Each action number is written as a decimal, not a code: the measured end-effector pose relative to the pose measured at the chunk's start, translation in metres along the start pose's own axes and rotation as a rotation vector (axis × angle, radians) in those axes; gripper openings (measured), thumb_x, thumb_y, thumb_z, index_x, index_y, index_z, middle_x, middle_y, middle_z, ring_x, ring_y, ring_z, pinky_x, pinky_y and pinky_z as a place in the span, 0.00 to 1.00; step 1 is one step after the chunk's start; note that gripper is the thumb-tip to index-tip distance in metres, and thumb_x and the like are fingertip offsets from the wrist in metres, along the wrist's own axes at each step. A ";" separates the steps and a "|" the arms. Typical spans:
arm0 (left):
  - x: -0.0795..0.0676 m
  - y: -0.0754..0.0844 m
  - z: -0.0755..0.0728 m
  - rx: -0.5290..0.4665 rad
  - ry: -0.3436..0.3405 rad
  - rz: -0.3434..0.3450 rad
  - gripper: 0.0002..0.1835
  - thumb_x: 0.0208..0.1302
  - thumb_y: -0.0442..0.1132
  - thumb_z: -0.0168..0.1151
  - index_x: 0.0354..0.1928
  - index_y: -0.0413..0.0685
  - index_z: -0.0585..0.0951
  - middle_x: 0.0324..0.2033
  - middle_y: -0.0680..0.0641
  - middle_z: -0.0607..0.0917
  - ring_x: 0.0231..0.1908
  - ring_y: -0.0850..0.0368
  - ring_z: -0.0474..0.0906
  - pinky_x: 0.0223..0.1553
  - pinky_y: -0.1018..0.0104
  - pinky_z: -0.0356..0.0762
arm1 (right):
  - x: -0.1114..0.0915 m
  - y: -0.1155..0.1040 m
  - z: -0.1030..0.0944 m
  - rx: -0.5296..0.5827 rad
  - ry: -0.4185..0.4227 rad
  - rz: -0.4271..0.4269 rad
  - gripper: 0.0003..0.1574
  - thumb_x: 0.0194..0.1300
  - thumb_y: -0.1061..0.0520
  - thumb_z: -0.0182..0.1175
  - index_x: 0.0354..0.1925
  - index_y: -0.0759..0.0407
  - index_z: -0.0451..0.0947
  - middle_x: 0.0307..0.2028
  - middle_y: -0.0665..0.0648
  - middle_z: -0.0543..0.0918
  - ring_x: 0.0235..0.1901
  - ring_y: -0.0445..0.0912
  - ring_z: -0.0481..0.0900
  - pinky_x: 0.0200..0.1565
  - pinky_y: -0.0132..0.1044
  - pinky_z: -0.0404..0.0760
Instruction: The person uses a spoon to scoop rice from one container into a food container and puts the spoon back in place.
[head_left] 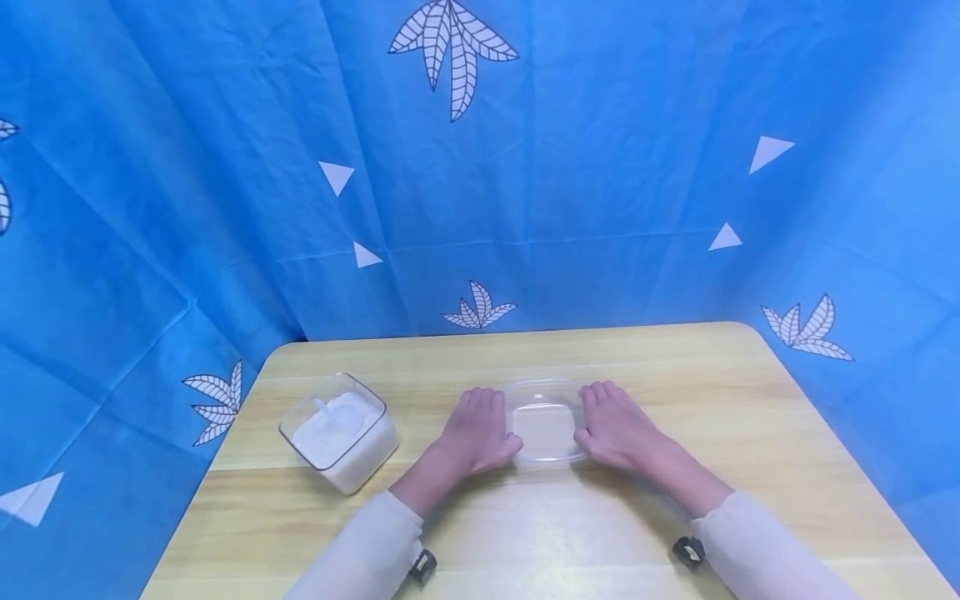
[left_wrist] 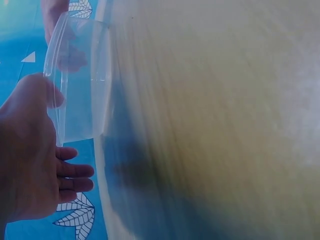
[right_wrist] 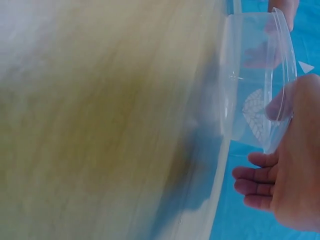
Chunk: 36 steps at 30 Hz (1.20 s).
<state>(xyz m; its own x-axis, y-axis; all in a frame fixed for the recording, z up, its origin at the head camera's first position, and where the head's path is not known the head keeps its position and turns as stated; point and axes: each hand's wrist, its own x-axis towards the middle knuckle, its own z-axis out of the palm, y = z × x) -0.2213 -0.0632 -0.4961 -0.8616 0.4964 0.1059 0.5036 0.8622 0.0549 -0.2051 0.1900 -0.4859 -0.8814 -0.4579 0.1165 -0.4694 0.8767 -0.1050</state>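
Note:
A clear plastic food container [head_left: 546, 456] is held at the middle of the table, between both hands. My left hand [head_left: 480, 429] grips its left side, thumb at the near rim. On the opposite side my right hand [head_left: 615, 425] grips the rim in the same way. The left wrist view shows the see-through wall [left_wrist: 80, 100] with the thumb over the rim and the other fingers below it. In the right wrist view the right thumb [right_wrist: 281, 106] laps the rim likewise. Nothing shows inside the container.
At the left of the wooden table [head_left: 750, 467] stands a square clear canister [head_left: 363, 458], filled with fine white grains. A pale scoop [head_left: 341, 417] lies on the grains. Blue curtain [head_left: 600, 167] with leaf prints hangs behind and beside the table.

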 end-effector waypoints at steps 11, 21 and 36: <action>-0.007 -0.008 0.001 -0.012 -0.002 -0.011 0.27 0.46 0.58 0.48 0.41 0.44 0.67 0.33 0.50 0.68 0.36 0.56 0.62 0.49 0.60 0.62 | 0.003 -0.008 0.000 0.036 -0.005 -0.022 0.36 0.57 0.48 0.47 0.56 0.72 0.60 0.51 0.67 0.68 0.53 0.56 0.63 0.59 0.47 0.55; -0.004 -0.012 0.001 -0.025 0.000 -0.004 0.24 0.46 0.57 0.48 0.39 0.45 0.67 0.32 0.51 0.67 0.35 0.55 0.61 0.47 0.61 0.62 | 0.006 -0.010 0.004 0.035 -0.026 0.039 0.38 0.57 0.47 0.47 0.57 0.72 0.58 0.51 0.66 0.67 0.52 0.55 0.63 0.58 0.46 0.58; -0.002 -0.013 -0.003 -0.035 -0.018 0.005 0.24 0.48 0.57 0.47 0.40 0.45 0.66 0.34 0.50 0.67 0.37 0.55 0.61 0.51 0.60 0.60 | 0.005 -0.012 0.000 0.054 -0.028 0.060 0.36 0.58 0.47 0.47 0.56 0.71 0.59 0.49 0.66 0.68 0.50 0.55 0.64 0.56 0.47 0.60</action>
<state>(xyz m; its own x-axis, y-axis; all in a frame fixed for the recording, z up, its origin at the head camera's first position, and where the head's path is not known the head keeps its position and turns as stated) -0.2258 -0.0758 -0.4945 -0.8601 0.5024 0.0883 0.5091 0.8561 0.0892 -0.2042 0.1770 -0.4837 -0.9087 -0.4096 0.0805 -0.4174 0.8938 -0.1638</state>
